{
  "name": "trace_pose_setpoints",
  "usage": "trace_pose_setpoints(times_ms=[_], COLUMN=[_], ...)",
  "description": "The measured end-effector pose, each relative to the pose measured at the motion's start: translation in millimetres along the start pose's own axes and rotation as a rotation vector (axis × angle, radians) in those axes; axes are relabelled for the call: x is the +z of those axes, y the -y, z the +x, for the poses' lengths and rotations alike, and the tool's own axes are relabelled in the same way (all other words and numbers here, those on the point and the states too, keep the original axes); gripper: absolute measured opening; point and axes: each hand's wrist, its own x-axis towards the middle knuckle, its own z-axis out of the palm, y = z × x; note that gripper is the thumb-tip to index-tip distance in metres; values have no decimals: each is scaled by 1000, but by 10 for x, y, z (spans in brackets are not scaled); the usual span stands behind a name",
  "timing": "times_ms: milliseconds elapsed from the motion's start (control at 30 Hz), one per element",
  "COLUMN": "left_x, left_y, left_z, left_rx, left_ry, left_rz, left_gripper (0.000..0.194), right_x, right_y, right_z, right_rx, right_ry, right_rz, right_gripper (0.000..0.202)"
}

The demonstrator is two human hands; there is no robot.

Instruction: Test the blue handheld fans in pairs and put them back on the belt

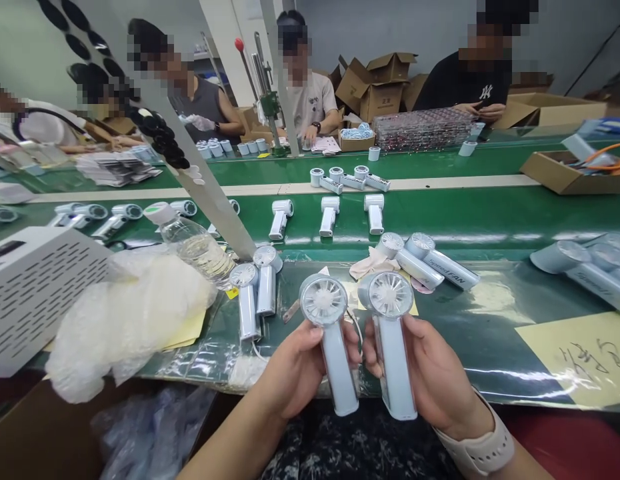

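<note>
Two light-blue handheld fans are held upright side by side over the table's front edge, their round clear grilles facing me. My left hand (305,360) is closed around the handle of the left fan (339,367). Around the handle of the right fan (397,367), my right hand (430,370) is closed too, with a pale watch band at its wrist. Just beyond them, a pair of similar fans (420,263) lies on a white cloth (370,263). To the left, two more fans (247,303) lie close together, a white cable near them.
Several fans (330,215) lie on the green conveyor (440,213). At left are a water bottle (200,250), plastic bags (135,313) and a grey vented box (45,293). A slanted metal post (210,200) rises there. Yellow paper (580,360) lies right. Co-workers sit across.
</note>
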Motion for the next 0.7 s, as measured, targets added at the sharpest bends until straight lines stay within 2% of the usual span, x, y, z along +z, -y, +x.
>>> trace_pose_setpoints(times_ms=[67,167,233,333,533,700], left_x=[-3,-10,-13,-8,15,-7], left_y=[-4,-9,-9,-6,-1,8], left_z=[-10,-31,-40,-36,9,20], left_rx=[0,28,69,107,98,71], left_ry=[13,-37,-51,-35,-3,-36], left_rz=[5,89,140,198,191,228], left_gripper=[34,31,39,48,47,48], right_x=[-32,-73,-86,-85,-50,-19], right_y=[11,28,33,30,14,6], right_z=[10,20,26,37,50,70], right_rx=[-19,-96,-147,-192,-138,-84], right_ry=[13,-6,-44,-115,-142,-263], right_rz=[-6,-2,25,57,37,14], right_gripper=[32,28,25,33,48,49])
